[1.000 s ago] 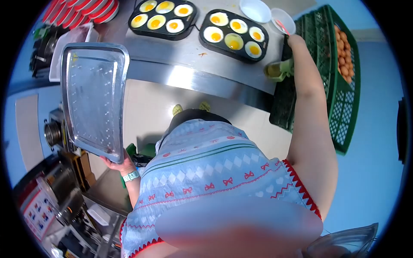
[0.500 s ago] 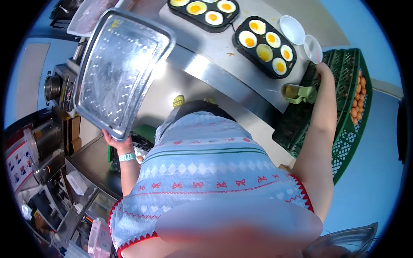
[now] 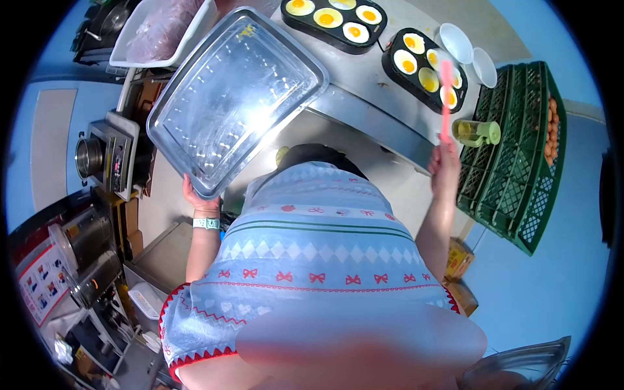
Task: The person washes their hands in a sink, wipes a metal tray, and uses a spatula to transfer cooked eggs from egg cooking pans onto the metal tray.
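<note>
A metal tray (image 3: 234, 97), wet-looking with a yellow bit near its far edge, is held at its near corner by my left hand (image 3: 200, 198). My right hand (image 3: 445, 162) is closed on the handle of a pink spatula (image 3: 446, 81), which is blurred and passes over the right egg pan. That black pan (image 3: 396, 68) has round wells with eggs in them. Another black egg pan (image 3: 335, 40) lies to its left on the steel counter. Beside the right pan are two white bowls (image 3: 456, 43) and an oil bottle with a green handle (image 3: 469, 132).
Green crates (image 3: 497, 156) stand at the right, with brown eggs (image 3: 552, 133) in the outer one. A white tub (image 3: 195, 36) with a bagged pinkish mass is at the upper left. Below it stands a cooker with a pot (image 3: 90, 157). Cardboard boxes (image 3: 460, 260) are low at the right.
My right hand has come away from the white bowl toward me, bringing up the pink spatula. The tray in my left hand has shifted right and tilted in view. The whole view has turned.
</note>
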The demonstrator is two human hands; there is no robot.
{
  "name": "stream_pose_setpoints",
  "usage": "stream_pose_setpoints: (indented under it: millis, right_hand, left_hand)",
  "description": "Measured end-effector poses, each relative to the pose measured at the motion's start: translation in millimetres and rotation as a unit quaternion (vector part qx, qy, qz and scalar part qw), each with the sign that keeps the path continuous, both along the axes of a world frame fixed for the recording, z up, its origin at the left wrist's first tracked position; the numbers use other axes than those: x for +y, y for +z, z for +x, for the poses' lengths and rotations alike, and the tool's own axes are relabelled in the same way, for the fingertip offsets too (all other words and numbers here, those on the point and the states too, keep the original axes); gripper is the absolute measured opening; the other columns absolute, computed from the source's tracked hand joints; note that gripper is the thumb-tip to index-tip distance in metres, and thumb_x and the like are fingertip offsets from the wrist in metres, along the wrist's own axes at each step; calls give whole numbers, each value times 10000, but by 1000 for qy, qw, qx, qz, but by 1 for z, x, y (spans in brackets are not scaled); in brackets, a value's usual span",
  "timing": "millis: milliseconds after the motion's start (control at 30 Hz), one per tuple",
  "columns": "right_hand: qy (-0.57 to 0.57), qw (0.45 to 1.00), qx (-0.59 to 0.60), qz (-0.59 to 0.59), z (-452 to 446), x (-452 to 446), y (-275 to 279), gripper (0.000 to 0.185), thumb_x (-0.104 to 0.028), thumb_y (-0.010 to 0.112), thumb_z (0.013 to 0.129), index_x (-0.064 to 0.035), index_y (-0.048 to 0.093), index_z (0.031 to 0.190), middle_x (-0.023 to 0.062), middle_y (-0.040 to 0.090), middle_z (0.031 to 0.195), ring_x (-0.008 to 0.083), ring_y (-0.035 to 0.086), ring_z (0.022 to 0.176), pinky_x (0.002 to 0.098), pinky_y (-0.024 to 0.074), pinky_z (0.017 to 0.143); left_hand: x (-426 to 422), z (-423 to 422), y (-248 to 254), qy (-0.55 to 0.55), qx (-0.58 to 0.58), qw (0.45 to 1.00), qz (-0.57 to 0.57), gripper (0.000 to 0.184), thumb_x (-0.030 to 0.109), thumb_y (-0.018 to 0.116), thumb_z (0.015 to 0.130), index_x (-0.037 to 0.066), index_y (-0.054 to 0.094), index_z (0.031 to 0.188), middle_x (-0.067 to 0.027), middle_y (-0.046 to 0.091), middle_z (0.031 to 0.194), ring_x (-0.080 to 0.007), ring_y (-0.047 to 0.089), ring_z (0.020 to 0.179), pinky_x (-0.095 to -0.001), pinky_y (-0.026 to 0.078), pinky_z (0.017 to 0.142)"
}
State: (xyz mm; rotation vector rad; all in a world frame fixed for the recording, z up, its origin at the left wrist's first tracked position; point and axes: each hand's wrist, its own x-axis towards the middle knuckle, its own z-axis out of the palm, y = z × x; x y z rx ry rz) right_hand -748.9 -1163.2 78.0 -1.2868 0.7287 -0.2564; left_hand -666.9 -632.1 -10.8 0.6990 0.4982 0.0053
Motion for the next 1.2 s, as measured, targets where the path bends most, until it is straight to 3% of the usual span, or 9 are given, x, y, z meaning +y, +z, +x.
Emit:
stream_pose_setpoints:
  millis: [133,200,233,267,300,400,600,933,1200]
  right_hand:
    - [-52,996,65,21,42,80,-23,327,-227,475,953,-90,494,1249,-73,341,620,10,285,470,159,223,393]
    - [11,996,15,-91,66,91,-50,362,-202,458,950,-97,484,1295,-5,526,687,91,486,529,225,388,453]
    - [7,996,16,-93,84,89,-68,362,-202,458,950,-97,484,1295,-5,526,687,91,486,529,225,388,453]
    - [10,941,-26,-336,103,87,-87,362,-204,453,945,-105,497,1291,57,596,797,180,566,639,289,448,537]
    - [13,826,-66,-559,116,87,-96,364,-207,448,940,-114,509,1286,119,666,908,268,647,749,354,508,621]
    - [13,836,109,-537,137,100,-76,360,-226,444,922,-138,539,1258,188,640,1037,374,625,915,443,505,757]
    - [32,791,193,-580,151,96,-72,375,-269,445,902,-172,551,1249,203,653,902,381,632,816,469,503,723]
    - [43,763,231,-603,162,99,-45,375,-255,456,884,-158,565,1229,201,647,958,370,628,871,455,499,763]
    - [52,791,234,-563,167,96,-40,369,-236,459,866,-127,591,1193,206,629,1031,359,605,968,427,479,845]
  left_hand:
    - [40,20,-17,-43,23,999,-23,595,409,483,869,27,427,1323,-147,520,1275,-338,502,1162,-513,389,992]
    - [53,27,-21,-59,16,997,-36,594,407,484,869,27,428,1322,-149,520,1275,-338,505,1158,-512,392,991]
    - [58,30,-22,-70,19,997,-34,595,408,483,870,26,427,1322,-151,521,1274,-338,510,1153,-510,396,988]
    - [64,31,-23,-82,23,996,-32,596,408,482,870,24,426,1323,-152,521,1274,-339,515,1147,-508,400,986]
    - [66,34,-21,-85,23,996,-34,596,408,482,870,24,426,1323,-152,521,1274,-339,515,1147,-508,400,986]
    - [71,32,-14,-86,37,996,-9,597,408,475,875,16,422,1322,-157,523,1270,-340,521,1141,-506,407,980]
    - [79,27,-13,-100,40,994,-30,520,419,471,892,34,490,1241,-115,580,1169,-297,561,1074,-460,445,933]
    - [88,30,-28,-92,30,995,1,493,412,506,873,39,529,1195,-101,597,1133,-277,562,1056,-437,439,929]
    - [83,35,-18,-89,41,995,-19,495,406,506,873,32,526,1196,-105,597,1133,-281,568,1048,-444,443,923]
